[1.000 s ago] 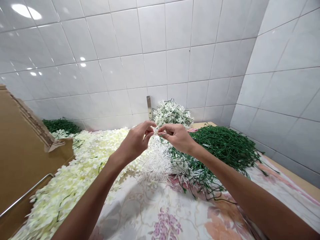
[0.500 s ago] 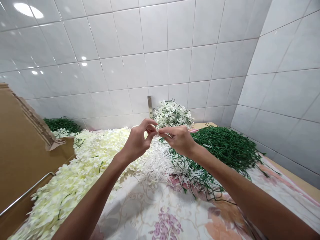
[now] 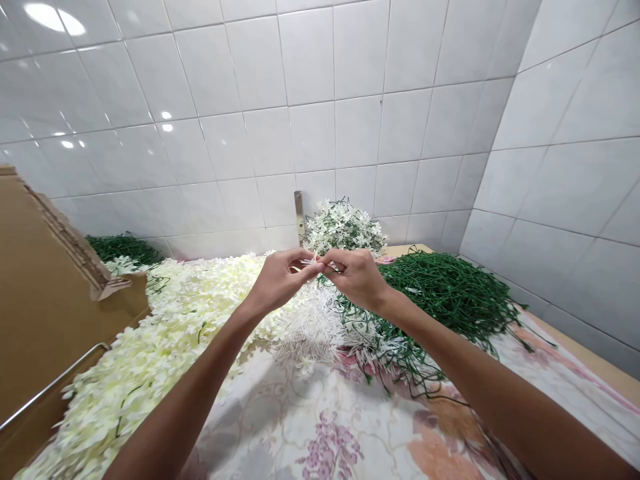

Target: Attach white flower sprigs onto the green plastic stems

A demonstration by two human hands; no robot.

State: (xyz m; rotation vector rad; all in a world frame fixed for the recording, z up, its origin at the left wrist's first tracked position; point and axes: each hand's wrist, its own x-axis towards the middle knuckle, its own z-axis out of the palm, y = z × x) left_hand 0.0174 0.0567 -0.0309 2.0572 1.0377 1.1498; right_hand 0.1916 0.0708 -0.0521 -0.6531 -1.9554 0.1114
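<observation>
My left hand [image 3: 280, 277] and my right hand [image 3: 357, 275] meet fingertip to fingertip above the piles. Between them is a small white flower piece [image 3: 311, 261] with thin prongs, mostly hidden by the fingers. Both hands are closed in a pinch at it. Below lies a heap of white spiky plastic pieces [image 3: 313, 333]. Cream artificial petals [image 3: 200, 293] spread in a large pile on the left. Green plastic stems [image 3: 445, 287] are heaped to the right, and a bunch of white artificial flowers [image 3: 345, 227] stands just behind my hands.
A cardboard box [image 3: 40, 267] with a torn edge stands at the left, and a metal rod [image 3: 55, 385] runs along it. More green stems [image 3: 123, 248] lie behind it. A flowered cloth [image 3: 290, 413] covers the table. A metal strip [image 3: 299, 213] stands against the tiled wall [image 3: 310, 80].
My left fingers have lowered and flattened against my right fingertips, and white prongs now show between them. The right hand has shifted only slightly. The piles look the same.
</observation>
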